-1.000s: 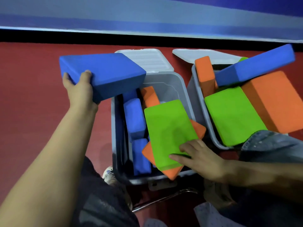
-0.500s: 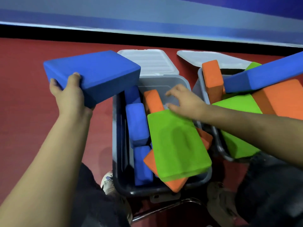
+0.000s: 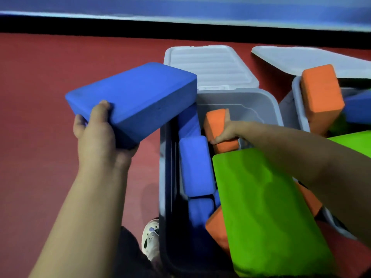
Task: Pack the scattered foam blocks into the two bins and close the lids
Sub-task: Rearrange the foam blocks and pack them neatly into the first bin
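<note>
Crowding the near bin (image 3: 241, 97): the green block (image 3: 271, 207) lies proud across the rim, so your lid (image 3: 210, 67) may not shut | left hand (image 3: 96, 141) clasps a blue block (image 3: 136, 97) over the bin's left edge | right hand (image 3: 226, 133) grips an upright orange block (image 3: 218, 125) inside.

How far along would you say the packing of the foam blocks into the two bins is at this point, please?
Roughly midway. Done: the near bin holds several blocks, including a green block. In hand: the left hand holds a blue block beside that bin; the right hand grips an orange block inside it. Left: settling both, and closing the open lid.
</note>
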### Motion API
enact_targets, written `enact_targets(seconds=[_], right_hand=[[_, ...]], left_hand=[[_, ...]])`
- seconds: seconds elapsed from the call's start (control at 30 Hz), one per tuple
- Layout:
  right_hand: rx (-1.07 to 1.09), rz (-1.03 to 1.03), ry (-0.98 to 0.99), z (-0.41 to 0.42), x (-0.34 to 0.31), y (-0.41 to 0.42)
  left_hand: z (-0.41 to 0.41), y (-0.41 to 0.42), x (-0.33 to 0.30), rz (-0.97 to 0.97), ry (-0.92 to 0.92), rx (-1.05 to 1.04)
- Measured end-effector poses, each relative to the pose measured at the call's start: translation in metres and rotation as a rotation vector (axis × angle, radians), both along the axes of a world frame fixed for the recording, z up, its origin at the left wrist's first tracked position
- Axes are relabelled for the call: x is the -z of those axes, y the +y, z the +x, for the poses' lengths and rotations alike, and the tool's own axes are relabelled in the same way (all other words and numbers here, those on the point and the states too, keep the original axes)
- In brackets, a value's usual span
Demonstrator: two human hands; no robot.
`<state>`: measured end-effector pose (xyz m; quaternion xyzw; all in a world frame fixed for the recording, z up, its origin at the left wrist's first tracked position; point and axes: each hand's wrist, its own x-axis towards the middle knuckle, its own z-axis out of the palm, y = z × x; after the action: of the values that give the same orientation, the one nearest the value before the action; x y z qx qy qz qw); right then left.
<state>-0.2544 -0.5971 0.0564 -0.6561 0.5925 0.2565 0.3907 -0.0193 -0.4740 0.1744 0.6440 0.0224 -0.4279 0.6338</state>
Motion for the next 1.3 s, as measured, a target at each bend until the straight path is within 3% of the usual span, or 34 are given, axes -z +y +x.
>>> enact_targets(seconds=[0.17,0.23,0.3,0.5,0.73,0.83,0.9,0.97,1.03,1.17,1.3], right_hand=[[0.080,-0.196,-0.012,-0.011,0.011,0.002],[-0.021,-0.317,0.013,-0.013,0.014,-0.007],[-0.290,-0.425,0.139,-0.020,0.023,-0.019],[-0.331,-0.351,0.319,-0.060,0.021,-0.047],[-0.428,-0.462,0.505,-0.055,0.036,-0.044],[-0.429,-0.592,0.288,-0.021,0.024,-0.046],[-0.266,-0.531,-0.005,0.014,0.015,-0.046],[-0.038,-0.377,-0.149,0.049,0.009,-0.044],[0.086,-0.266,-0.162,0.079,0.013,-0.039],[0.087,-0.148,-0.023,0.103,0.046,-0.032],[0.103,-0.125,-0.063,0.097,0.062,-0.019]], left_hand=[[-0.004,-0.007,0.007,0.011,0.003,-0.008],[-0.004,-0.009,0.010,0.007,0.009,-0.005],[-0.005,-0.009,0.012,0.011,0.003,0.004],[-0.001,-0.007,0.017,0.050,0.021,-0.002],[0.008,-0.006,0.014,0.036,0.047,-0.065],[0.013,-0.005,0.015,0.044,0.051,-0.087],[0.016,-0.004,0.015,0.051,0.061,-0.101],[0.019,-0.004,0.015,0.052,0.076,-0.120],[0.021,-0.004,0.015,0.052,0.083,-0.138],[0.022,-0.005,0.016,0.052,0.088,-0.145],[0.022,-0.006,0.017,0.070,0.090,-0.134]])
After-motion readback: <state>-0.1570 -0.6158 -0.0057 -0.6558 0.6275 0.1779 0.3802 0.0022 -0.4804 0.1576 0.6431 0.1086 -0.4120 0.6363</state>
